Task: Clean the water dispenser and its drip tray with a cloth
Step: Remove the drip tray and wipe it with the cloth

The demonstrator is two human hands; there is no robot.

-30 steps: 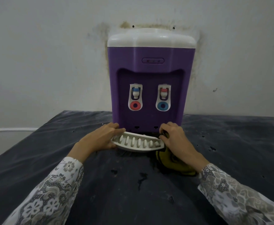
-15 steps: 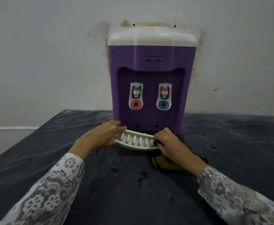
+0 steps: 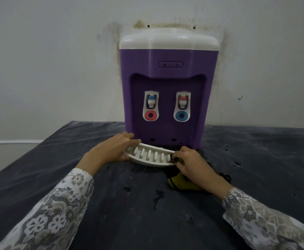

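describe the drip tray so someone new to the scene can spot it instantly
Find the purple water dispenser against the wall, on the dark table. At its foot, between the left hand and right hand, lies the drip tray. It is the only white curved piece with a row of oval slots.

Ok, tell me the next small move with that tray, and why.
Probably draw the cloth leftward across the slotted top of the tray. The left hand grips the tray's left end, steadying it on the table in front of the dispenser, while the right hand presses the cloth on the right end only.
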